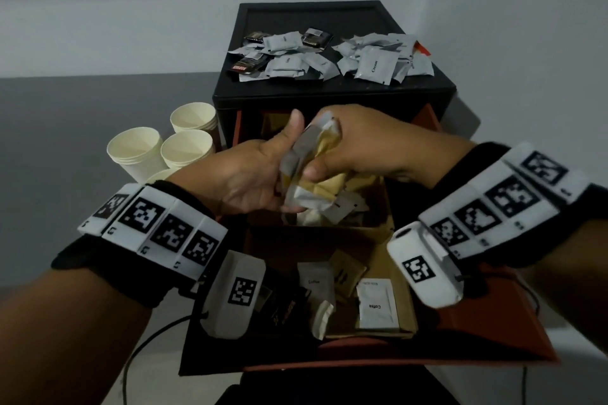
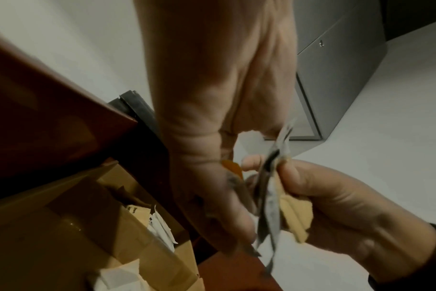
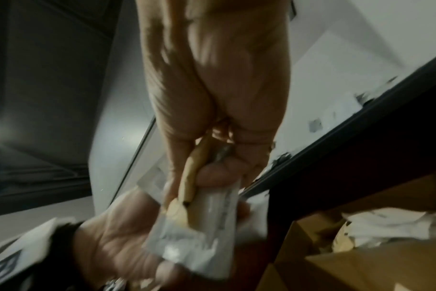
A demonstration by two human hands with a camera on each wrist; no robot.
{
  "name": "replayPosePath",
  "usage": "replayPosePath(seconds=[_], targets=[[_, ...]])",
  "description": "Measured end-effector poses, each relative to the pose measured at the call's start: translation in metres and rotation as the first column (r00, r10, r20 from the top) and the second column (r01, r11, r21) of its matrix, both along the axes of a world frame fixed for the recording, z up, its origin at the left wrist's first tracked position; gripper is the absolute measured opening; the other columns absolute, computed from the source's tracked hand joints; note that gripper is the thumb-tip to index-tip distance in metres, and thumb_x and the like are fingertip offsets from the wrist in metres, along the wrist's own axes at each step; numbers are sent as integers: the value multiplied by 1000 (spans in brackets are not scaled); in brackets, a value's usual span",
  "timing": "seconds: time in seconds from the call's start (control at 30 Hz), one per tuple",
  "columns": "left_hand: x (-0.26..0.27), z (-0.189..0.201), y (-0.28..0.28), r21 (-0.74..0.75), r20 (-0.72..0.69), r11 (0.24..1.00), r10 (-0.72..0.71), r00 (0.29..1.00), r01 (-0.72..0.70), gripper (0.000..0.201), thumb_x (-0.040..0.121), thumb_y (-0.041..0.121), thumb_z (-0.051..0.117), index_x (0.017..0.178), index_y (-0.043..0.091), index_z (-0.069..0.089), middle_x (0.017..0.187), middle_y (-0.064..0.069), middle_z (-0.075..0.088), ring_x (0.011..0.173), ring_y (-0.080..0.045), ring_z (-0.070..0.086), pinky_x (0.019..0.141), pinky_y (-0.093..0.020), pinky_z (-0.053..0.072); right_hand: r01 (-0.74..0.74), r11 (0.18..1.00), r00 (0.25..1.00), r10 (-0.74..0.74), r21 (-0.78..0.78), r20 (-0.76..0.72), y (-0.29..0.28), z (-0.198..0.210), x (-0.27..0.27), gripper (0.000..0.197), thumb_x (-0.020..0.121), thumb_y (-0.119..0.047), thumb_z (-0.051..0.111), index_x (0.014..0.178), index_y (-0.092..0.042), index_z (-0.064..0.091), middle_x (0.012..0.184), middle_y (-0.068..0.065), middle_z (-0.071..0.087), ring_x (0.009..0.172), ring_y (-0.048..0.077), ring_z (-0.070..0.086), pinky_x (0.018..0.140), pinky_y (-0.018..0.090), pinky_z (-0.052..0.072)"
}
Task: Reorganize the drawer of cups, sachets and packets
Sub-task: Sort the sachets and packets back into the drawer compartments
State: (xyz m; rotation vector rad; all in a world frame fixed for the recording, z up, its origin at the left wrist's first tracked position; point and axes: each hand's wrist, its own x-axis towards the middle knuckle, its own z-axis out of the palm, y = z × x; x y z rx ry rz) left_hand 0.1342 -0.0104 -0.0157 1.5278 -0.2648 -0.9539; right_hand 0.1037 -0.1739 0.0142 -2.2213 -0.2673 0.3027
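Grey walls back our black cabinet (image 1: 332,94). Paper cups (image 1: 164,149) stand on its left; sorted sachets (image 1: 332,54) lie piled on top. Over the open drawer (image 1: 437,335), our left hand (image 1: 250,181) and right hand (image 1: 355,145) both clench one bundle of white and yellow sachets (image 1: 312,171). More packets (image 1: 376,302) remain below in the drawer's cardboard trays.

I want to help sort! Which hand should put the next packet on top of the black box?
Probably the right hand: it pinches the top of the packets, nearer the black box; the left hand cradles them underneath.
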Motion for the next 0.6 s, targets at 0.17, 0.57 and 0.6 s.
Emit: replayPosePath(seconds=[0.17,0.57,0.6], targets=[[7,-4,10,-131,-14,990,-51,999,49,71,30,55,88,89,17,73,83,-5,72,77,-16,71,70,-30,59,138,976,956,-86,-169,280,20,-13,10,39,73,-29,76,101,-15,53,90,-5,53,76,7,50,58,17,37],[13,-7,12,-8,127,957,288,949,-289,30,73,6,68,103,4,64,97,-15,71,86,-26,70,80,-39,57,245,968,967,-241,-44,77,5,-23,21,48,90,-47,50,123,-12,52,110,4,55,96,19,57,80,32,52],[14,-8,14,-9,148,944,328,933,-331,25,77,6,66,102,6,64,96,-13,72,88,-25,70,82,-41,56,251,954,967,-256,-164,-10,-1,-29,25,44,96,-42,42,118,-6,53,100,10,59,90,26,60,80,38,53]])
